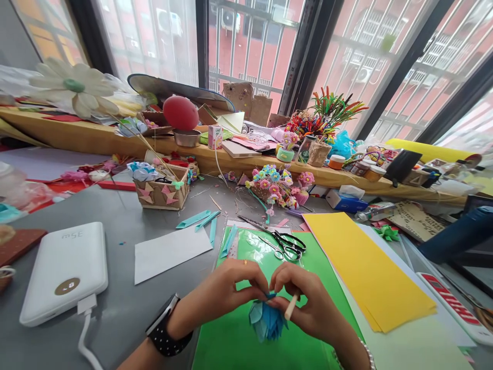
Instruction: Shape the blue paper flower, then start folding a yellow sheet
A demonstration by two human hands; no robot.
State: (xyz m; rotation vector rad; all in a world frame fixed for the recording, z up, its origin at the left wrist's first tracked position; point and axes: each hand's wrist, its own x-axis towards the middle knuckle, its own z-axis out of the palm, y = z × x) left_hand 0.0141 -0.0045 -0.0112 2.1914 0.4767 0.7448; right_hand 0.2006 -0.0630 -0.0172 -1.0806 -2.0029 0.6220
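A blue paper flower [267, 319] hangs between my two hands over a green sheet [231, 344] near the table's front edge. My left hand [225, 290] has its fingers curled and pinches the top of the flower. My right hand [306, 303] is closed too, pinching the same blue paper and holding a pale wooden stick [290, 307] that points down beside the flower. A black watch sits on my left wrist.
Scissors [285, 244] lie just beyond my hands on the green sheet. Yellow paper [365, 272] is at the right, a white power bank [63, 272] with cable at the left. Teal paper strips [200, 220], a white sheet [169, 252] and a small basket [162, 192] lie further back. A cluttered shelf runs under the windows.
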